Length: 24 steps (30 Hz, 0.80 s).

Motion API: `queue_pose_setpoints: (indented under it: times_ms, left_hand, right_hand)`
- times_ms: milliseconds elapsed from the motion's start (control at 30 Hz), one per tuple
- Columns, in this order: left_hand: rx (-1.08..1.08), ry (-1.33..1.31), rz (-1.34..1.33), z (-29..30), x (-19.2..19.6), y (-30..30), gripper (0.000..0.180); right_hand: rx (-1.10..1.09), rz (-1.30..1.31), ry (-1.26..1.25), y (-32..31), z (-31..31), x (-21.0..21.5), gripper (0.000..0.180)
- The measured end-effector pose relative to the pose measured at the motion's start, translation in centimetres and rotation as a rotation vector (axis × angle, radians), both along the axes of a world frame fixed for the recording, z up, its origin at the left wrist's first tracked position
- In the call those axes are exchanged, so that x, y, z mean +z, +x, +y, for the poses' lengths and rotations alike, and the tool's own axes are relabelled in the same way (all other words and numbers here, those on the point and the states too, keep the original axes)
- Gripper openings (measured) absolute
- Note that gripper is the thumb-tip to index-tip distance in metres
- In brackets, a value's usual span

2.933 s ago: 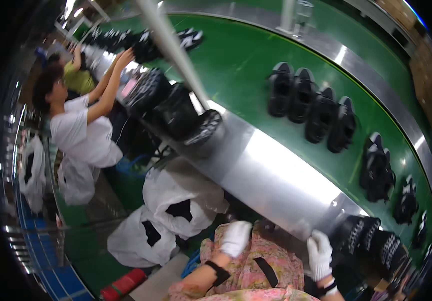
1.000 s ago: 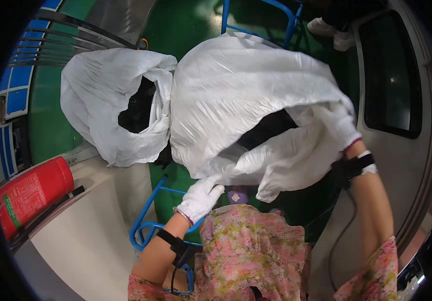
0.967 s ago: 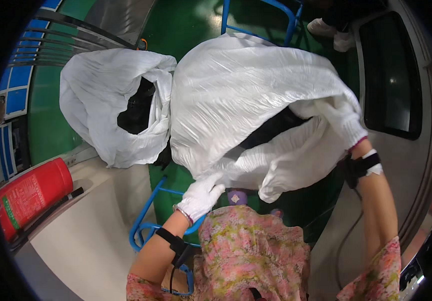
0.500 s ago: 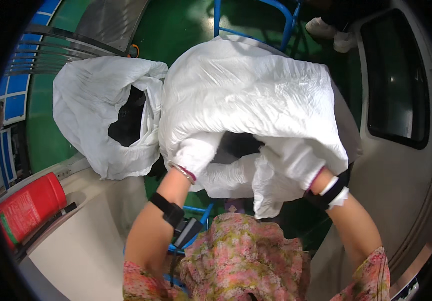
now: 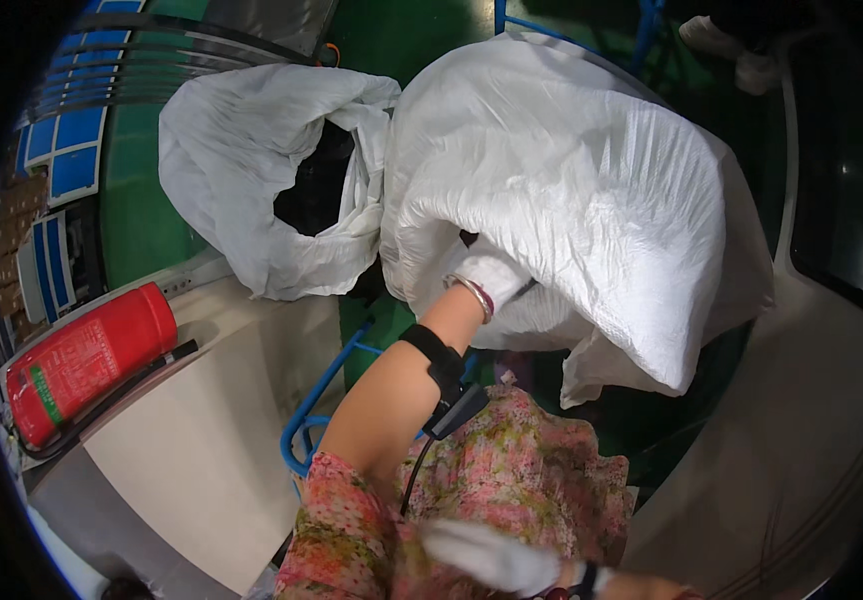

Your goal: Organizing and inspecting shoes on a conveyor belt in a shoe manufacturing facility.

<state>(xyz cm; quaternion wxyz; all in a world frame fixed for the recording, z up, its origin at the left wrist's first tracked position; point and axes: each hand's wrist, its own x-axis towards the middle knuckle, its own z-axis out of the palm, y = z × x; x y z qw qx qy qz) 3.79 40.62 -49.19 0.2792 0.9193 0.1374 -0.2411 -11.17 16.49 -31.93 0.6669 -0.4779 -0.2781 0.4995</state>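
The gloved left hand (image 5: 488, 278) grips the mouth of the large white sack (image 5: 571, 200), centre-right, beside an open sack (image 5: 251, 190) (dark contents inside). The right hand (image 5: 491, 555), gloved, hangs near; I cannot tell its grip.

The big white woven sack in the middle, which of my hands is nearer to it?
Left. Your left hand reaches into the big white woven sack; your right hand is down by your lap, apart from it.

Left hand (image 5: 486, 275) gripping white sack (image 5: 571, 200); right hand (image 5: 491, 558) low.
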Motion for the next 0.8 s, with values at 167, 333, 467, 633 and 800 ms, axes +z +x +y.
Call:
queue_pose_setpoints:
  times_ms: [167, 333, 467, 633, 800]
  left_hand:
    - [-0.117, 0.0, -0.066, -1.6, -0.8, -1.2, 0.045]
    - [-0.497, 0.091, 0.234, -2.8, 5.1, 1.5, 0.039]
    - [-0.593, 0.257, 0.282, -2.7, 2.6, -1.3, 0.036]
    - [-0.607, 0.236, 0.163, -1.1, -0.9, -3.2, 0.034]
    - [-0.638, 0.256, 0.179, -2.8, 3.0, -0.4, 0.033]
  right_hand:
    - [0.101, 0.105, 0.219, -6.7, 1.0, -0.9, 0.032]
    - [0.218, 0.651, -0.089, -0.2, 3.9, 2.9, 0.024]
    - [0.169, 1.177, -0.279, 0.3, 5.1, 4.1, 0.021]
    - [0.12, 0.588, -0.17, -6.0, 3.0, -0.1, 0.018]
    - [-0.149, 0.579, -0.301, -4.2, 3.3, 2.0, 0.012]
